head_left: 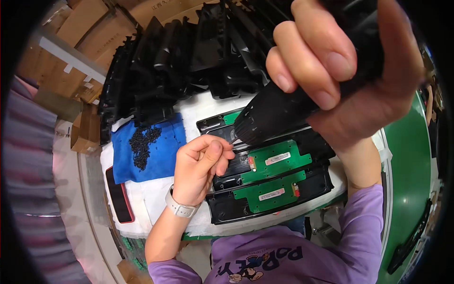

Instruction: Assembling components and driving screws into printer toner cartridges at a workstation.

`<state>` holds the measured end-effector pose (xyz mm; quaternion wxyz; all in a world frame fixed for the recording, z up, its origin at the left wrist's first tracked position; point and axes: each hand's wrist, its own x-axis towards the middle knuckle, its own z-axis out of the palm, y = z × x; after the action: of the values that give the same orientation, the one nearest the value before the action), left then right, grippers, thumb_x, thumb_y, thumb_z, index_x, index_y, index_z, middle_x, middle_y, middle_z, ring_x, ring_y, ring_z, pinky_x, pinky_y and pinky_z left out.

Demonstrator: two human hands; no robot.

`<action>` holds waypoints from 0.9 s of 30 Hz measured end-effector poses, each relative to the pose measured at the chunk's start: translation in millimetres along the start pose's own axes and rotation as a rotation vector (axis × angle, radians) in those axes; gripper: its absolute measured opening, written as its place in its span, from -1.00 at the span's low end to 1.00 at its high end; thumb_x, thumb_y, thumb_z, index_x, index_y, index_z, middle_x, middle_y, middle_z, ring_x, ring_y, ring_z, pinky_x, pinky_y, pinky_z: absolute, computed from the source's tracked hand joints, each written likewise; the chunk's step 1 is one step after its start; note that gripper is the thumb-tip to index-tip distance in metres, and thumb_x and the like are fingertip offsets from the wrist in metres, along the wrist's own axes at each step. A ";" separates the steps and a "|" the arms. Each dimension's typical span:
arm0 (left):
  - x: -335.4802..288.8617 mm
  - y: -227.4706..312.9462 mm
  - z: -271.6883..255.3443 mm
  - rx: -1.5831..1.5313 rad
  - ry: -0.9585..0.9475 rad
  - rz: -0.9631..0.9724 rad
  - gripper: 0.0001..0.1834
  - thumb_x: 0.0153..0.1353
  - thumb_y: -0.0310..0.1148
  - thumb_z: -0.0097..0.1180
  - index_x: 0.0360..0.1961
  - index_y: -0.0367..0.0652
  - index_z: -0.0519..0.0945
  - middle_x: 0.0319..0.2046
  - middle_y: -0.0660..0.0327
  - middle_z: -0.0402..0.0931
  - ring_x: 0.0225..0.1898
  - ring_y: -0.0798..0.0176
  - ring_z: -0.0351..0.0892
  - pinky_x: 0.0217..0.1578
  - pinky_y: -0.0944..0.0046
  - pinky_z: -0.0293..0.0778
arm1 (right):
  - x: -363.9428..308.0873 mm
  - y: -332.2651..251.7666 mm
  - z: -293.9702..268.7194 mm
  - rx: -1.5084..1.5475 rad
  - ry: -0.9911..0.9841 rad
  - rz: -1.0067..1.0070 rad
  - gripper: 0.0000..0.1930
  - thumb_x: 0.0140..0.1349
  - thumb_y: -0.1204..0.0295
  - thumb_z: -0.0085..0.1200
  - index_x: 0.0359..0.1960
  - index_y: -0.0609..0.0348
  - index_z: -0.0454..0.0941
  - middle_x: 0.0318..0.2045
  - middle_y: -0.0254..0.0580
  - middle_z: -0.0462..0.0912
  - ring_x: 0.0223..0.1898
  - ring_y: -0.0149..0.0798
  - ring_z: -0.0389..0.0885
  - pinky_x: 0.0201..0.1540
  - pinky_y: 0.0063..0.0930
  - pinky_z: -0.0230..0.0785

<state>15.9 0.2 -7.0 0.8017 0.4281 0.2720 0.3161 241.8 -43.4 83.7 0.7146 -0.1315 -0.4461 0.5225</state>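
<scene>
Close to the camera, my right hand (350, 71) is wrapped round a black power screwdriver (272, 111), whose ribbed nose slants down to the left. A thin metal bit (235, 141) pokes out of that nose. My left hand (203, 156), with a white watch (181, 208) at its wrist, pinches at the bit's end; whatever is between the fingertips is hidden. Beneath the hands lie black plastic panels (221, 208) fitted with green circuit boards (279, 160). Small black screws (141, 146) are heaped on a blue cloth (122, 158) left of my left hand.
Many black plastic housings (158, 61) are stacked across the far side of the table. A phone in a red case (119, 194) lies at the left edge of the white table cover (156, 203). Cardboard boxes (85, 38) stand at far left, and green floor (406, 189) shows at right.
</scene>
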 end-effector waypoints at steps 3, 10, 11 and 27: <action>2.2 -1.1 -2.7 -0.014 0.002 0.031 -0.82 0.20 -0.42 0.11 -0.29 -0.36 0.54 -0.43 0.07 0.58 -0.61 0.46 0.38 -0.57 0.54 0.29 | -1.5 10.6 -1.9 0.017 0.048 0.013 -0.60 0.24 0.18 -0.12 -0.07 0.27 0.32 -0.62 -0.32 0.33 -0.71 -0.43 0.26 -0.54 -0.55 0.19; 1.2 2.8 -11.6 0.003 -0.009 -0.031 -0.82 0.16 -0.46 0.14 -0.26 -0.36 0.54 -0.43 0.06 0.57 -0.60 0.44 0.40 -0.54 0.51 0.35 | -6.4 18.1 6.9 0.028 0.097 0.031 -0.63 0.24 0.17 -0.13 -0.10 0.23 0.34 -0.64 -0.32 0.34 -0.71 -0.41 0.27 -0.54 -0.51 0.20; 0.8 1.9 -11.5 -0.002 -0.015 -0.024 -0.83 0.15 -0.47 0.15 -0.26 -0.36 0.54 -0.42 0.05 0.57 -0.60 0.44 0.40 -0.54 0.51 0.35 | -4.7 19.9 10.4 0.029 0.098 0.033 -0.63 0.24 0.17 -0.13 -0.11 0.22 0.34 -0.64 -0.32 0.34 -0.71 -0.40 0.27 -0.54 -0.50 0.20; -2.0 -3.2 -12.8 -0.202 -0.051 -0.028 -0.82 0.15 -0.45 0.16 -0.24 -0.32 0.56 -0.45 0.10 0.57 -0.67 0.46 0.36 -0.63 0.52 0.28 | 2.3 24.7 29.7 0.057 0.143 0.043 -0.69 0.24 0.15 -0.13 -0.19 0.13 0.39 -0.69 -0.31 0.36 -0.72 -0.34 0.29 -0.54 -0.42 0.21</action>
<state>6.4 4.0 -15.6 0.8520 0.3490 0.2240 0.3196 203.3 -39.4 85.5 0.7368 -0.1578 -0.3758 0.5395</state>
